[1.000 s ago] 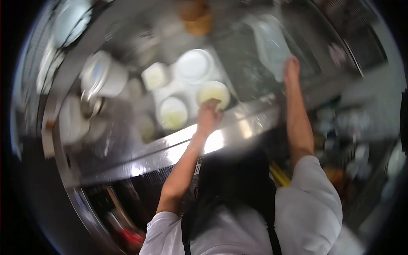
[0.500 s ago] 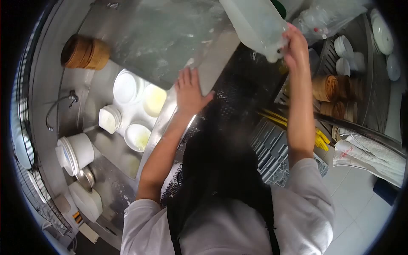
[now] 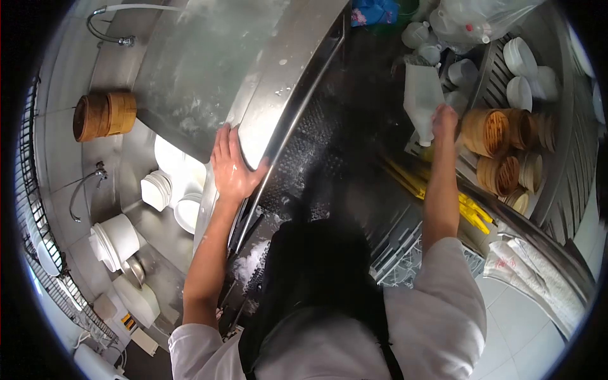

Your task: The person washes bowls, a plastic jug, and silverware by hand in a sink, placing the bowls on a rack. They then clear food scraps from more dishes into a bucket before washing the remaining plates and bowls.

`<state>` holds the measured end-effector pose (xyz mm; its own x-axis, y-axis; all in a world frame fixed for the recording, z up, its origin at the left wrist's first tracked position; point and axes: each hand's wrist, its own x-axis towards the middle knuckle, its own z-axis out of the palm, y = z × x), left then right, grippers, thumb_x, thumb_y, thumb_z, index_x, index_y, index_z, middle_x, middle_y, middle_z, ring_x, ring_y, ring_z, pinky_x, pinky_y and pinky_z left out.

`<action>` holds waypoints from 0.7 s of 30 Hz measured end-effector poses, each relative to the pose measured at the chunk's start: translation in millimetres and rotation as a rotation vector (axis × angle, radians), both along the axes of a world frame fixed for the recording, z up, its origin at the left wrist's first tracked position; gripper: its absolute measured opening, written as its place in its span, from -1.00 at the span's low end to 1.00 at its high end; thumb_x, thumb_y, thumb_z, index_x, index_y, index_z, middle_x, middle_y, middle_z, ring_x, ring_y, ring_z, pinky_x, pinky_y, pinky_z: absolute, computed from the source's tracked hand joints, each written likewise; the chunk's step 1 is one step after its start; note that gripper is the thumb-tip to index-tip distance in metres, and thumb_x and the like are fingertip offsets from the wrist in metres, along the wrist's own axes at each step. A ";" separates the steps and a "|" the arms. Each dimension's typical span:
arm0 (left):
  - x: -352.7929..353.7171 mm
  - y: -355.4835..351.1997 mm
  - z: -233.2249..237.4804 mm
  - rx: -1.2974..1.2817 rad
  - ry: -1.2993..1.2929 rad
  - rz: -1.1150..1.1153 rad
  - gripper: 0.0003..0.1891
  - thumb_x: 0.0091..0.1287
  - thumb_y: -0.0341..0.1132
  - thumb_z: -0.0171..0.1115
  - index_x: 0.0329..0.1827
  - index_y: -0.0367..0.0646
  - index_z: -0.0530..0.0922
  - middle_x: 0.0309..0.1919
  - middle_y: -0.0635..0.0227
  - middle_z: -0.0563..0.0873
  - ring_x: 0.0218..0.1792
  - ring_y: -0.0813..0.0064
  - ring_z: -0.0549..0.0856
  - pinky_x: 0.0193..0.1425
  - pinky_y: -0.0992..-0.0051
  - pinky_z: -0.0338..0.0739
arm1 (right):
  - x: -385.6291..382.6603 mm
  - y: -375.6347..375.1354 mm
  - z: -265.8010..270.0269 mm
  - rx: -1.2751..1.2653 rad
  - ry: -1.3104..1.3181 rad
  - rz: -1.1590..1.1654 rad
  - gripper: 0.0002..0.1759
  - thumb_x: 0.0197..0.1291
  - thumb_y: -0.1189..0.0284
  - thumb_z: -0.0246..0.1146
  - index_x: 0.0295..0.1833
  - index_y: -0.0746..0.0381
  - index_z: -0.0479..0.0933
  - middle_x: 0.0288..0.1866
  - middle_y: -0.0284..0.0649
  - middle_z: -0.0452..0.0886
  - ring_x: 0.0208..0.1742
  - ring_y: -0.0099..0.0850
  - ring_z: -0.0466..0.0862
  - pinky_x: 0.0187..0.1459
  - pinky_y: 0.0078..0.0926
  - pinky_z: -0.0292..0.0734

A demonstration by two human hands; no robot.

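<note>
My left hand (image 3: 234, 171) lies on the metal rim (image 3: 253, 120) of a sink full of cloudy water (image 3: 202, 69), fingers stretched out and holding nothing. On the right, beside the slatted rack, my right hand (image 3: 446, 120) is closed at the edge of a translucent plastic jug (image 3: 423, 95). The jug's narrow neck points toward me. The fingers' grip is partly hidden by the back of the hand. Two similar pale jugs (image 3: 416, 35) stand farther off.
White bowls and stacked tubs (image 3: 157, 190) sit in the second sink at left. Bamboo steamers (image 3: 486, 132) and white bowls (image 3: 520, 58) rest on the right rack. Yellow gloves (image 3: 472, 212) hang over a rail. A white bucket (image 3: 117, 237) and bamboo steamer (image 3: 104, 117) are along the wall.
My right hand has lowered the jug from over the sink's edge to beside the rack. My left hand remains on the rim, and the view has turned rightward.
</note>
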<state>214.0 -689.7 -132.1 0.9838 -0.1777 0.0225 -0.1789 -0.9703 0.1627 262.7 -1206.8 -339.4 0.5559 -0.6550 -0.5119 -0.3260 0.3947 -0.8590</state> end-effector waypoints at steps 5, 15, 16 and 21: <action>1.5 -1.1 1.6 0.009 0.016 0.005 -0.14 -0.02 0.03 0.31 0.30 -0.28 0.23 0.32 -0.01 0.26 0.35 0.01 0.23 0.33 0.07 0.15 | 40.2 -21.4 -53.9 0.031 0.083 0.000 -0.76 0.10 0.49 0.20 -0.13 0.37 0.41 -0.31 -0.16 0.50 -0.40 -0.38 0.45 -0.47 -0.43 0.38; 0.2 2.9 -3.6 0.014 -0.003 0.003 -0.15 -0.01 0.08 0.30 0.28 -0.26 0.25 0.32 0.01 0.27 0.35 0.01 0.24 0.32 0.06 0.18 | 105.1 -50.2 17.0 0.278 -0.001 0.004 -0.63 0.10 0.40 0.31 -0.05 0.37 0.42 -0.37 -0.15 0.51 -0.50 -0.41 0.47 -0.52 -0.47 0.41; 0.1 3.5 -4.0 0.014 -0.005 0.006 -0.14 -0.01 0.09 0.30 0.28 -0.26 0.25 0.32 0.01 0.27 0.35 0.01 0.24 0.31 0.06 0.18 | 99.2 -41.8 50.9 0.146 0.017 0.109 -0.58 0.08 0.36 0.33 -0.03 0.38 0.42 -0.37 -0.16 0.50 -0.52 -0.43 0.47 -0.54 -0.49 0.39; -1.3 6.0 -6.4 0.011 -0.005 0.020 -0.13 -0.03 0.08 0.32 0.29 -0.24 0.24 0.32 0.00 0.26 0.36 0.02 0.22 0.31 0.03 0.18 | 65.4 17.1 194.6 -0.791 0.201 0.421 -0.32 -0.06 0.10 0.41 0.02 0.40 0.42 -0.44 -0.24 0.48 -0.60 -0.49 0.45 -0.59 -0.55 0.34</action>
<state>212.7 -683.7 -138.5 0.9871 -0.1580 0.0259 -0.1601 -0.9755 0.1511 328.1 -1189.7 -144.8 0.7771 -0.6191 -0.1136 -0.4818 -0.4690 -0.7402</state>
